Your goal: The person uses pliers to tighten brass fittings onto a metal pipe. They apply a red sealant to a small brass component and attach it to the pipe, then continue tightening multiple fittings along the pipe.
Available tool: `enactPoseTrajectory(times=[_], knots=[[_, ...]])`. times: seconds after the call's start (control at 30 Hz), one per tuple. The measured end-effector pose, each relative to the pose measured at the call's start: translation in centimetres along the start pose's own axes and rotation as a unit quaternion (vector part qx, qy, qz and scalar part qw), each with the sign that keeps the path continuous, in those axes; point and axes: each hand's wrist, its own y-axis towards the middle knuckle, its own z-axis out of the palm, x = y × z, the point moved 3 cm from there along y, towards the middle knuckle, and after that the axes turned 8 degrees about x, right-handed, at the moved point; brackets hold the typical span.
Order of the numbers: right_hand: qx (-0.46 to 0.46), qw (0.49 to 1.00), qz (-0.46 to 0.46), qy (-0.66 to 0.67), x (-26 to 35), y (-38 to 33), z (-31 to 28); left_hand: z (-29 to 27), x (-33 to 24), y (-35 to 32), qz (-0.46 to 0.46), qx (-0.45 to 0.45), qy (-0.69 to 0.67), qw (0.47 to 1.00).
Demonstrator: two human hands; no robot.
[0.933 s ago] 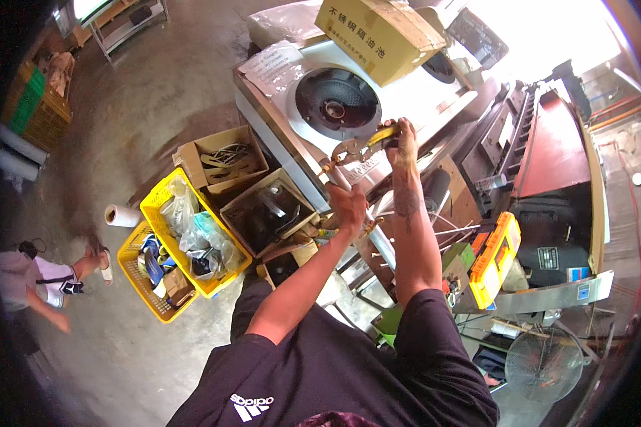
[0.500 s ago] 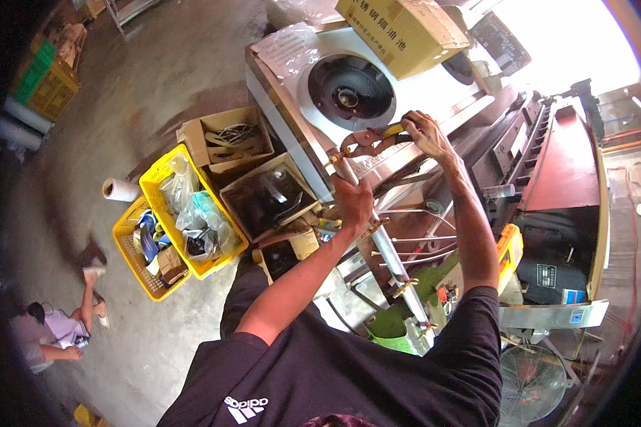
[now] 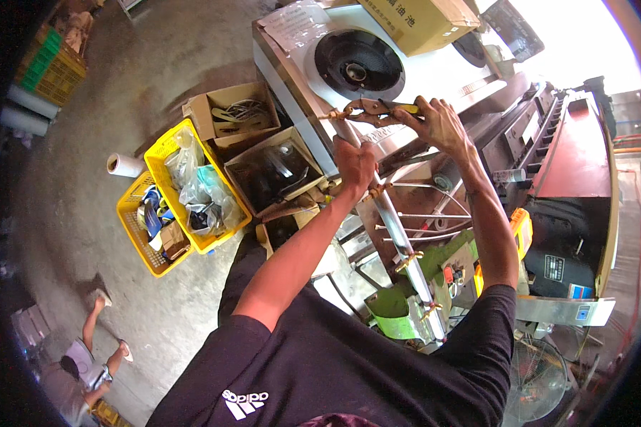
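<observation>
My left hand (image 3: 356, 164) is wrapped round the upper part of a long silvery pipe (image 3: 393, 222), which slants down to the right with several small brass valves (image 3: 410, 260) along it. At the pipe's top end sits a brass fitting (image 3: 332, 114). The jaws of a pair of pliers (image 3: 369, 109) with yellow-and-black handles meet that fitting. My right hand (image 3: 441, 128) grips the plier handles, its fingers partly hiding them. Just beyond both hands is a steel stove (image 3: 303, 75) with a round black burner (image 3: 360, 64).
A cardboard box (image 3: 424, 25) lies on the stove top. Left of me stand yellow crates (image 3: 165, 267) holding bags and parts, and open cartons (image 3: 228, 107). A green container (image 3: 392, 312) is below the pipe. A fan (image 3: 538, 377) stands lower right; another person (image 3: 85, 370) is at lower left.
The pliers have swung round at the fitting, their handles now more level, and my right hand has shifted slightly right. My left hand keeps holding the pipe. The other person has moved further into view.
</observation>
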Motion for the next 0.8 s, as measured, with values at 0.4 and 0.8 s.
enactPoseTrajectory(times=[0.4, 0.8], knots=[[0.076, 0.984, 0.154, 0.040, 8.0, -8.8, -1.3, -2.6, 0.1, 0.9, -0.039, 0.195, 0.195, 0.960], [0.100, 0.938, 0.331, 0.025, 15.4, -10.6, -3.3, -5.5, -7.4, -5.7, -0.137, 0.294, 0.097, 0.941]])
